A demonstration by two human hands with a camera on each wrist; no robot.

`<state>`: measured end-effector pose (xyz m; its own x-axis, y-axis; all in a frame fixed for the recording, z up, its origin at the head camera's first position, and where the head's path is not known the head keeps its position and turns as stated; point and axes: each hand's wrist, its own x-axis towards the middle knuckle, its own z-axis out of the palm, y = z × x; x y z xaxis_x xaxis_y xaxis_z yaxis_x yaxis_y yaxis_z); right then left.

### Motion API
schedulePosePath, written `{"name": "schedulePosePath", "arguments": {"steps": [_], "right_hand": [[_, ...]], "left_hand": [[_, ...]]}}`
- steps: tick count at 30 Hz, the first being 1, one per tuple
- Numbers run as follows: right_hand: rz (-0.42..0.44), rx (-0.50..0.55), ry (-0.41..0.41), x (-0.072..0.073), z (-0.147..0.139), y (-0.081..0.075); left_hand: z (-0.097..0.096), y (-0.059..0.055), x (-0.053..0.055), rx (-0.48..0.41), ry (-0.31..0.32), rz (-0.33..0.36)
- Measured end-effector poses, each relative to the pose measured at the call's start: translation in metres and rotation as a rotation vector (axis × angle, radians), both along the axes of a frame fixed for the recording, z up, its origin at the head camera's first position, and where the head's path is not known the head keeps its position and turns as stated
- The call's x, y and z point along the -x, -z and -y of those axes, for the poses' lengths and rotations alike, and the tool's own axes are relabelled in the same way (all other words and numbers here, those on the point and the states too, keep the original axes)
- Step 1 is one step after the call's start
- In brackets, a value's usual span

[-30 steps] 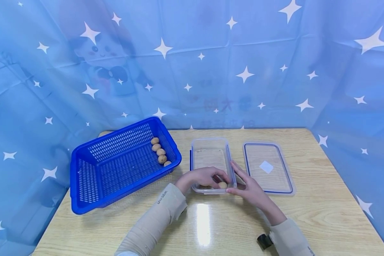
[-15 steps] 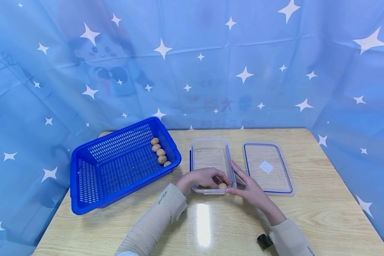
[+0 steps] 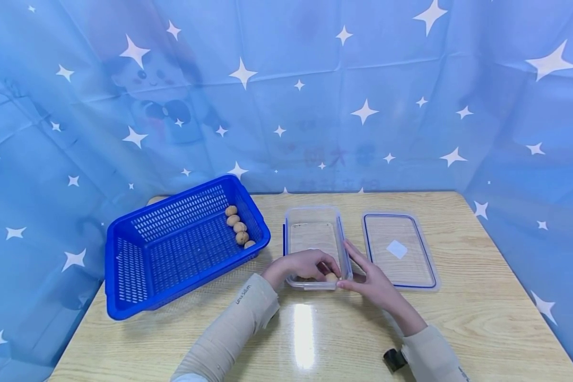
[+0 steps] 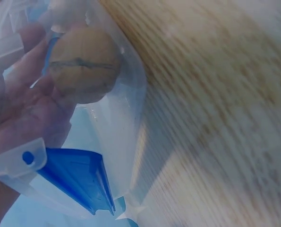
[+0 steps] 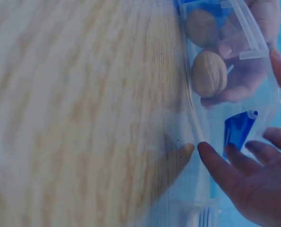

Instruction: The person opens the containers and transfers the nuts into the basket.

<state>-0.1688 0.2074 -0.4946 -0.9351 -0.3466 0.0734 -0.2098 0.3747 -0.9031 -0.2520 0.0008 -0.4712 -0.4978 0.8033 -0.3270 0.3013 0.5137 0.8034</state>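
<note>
My left hand (image 3: 307,263) reaches down into a clear plastic food box (image 3: 313,214) and pinches a walnut (image 3: 331,277) near the front right corner. Through the box wall, the right wrist view shows the left fingertips on either side of this walnut (image 5: 208,74), with a second walnut (image 5: 200,27) beside it. The left wrist view has a walnut (image 4: 85,65) close against the clear wall, the hand behind it. My right hand (image 3: 374,284) rests on the box's right side, fingers spread and fairly straight, its thumb at the front corner. Part of the left fingers is hidden behind the hand.
A blue perforated basket (image 3: 172,292) stands on the left, several walnuts (image 3: 240,227) lined along its right end. Right of the box lies its clear lid (image 3: 413,265) with a blue seal. A black object (image 3: 394,360) shows by the right sleeve. A blue starry curtain (image 3: 286,106) borders the table.
</note>
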Motion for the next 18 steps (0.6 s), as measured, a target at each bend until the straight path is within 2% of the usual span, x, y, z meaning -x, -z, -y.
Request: {"name": "schedulePosePath", "arguments": {"steps": [5,11,18], "right_hand": [[0.003,0.01,-0.004,0.0,0.0,0.001],[-0.008,0.013,-0.01,0.0008,-0.0005,0.0028],[-0.003,0.021,-0.007,0.0006,-0.0003,0.0024]], "left_hand": [[0.001,-0.0007,-0.0005,-0.036,-0.027,0.009],[0.0041,-0.0016,-0.0019,-0.085,-0.096,0.034],[0.0097,-0.0094,-0.0002,-0.126,-0.113,-0.061]]}}
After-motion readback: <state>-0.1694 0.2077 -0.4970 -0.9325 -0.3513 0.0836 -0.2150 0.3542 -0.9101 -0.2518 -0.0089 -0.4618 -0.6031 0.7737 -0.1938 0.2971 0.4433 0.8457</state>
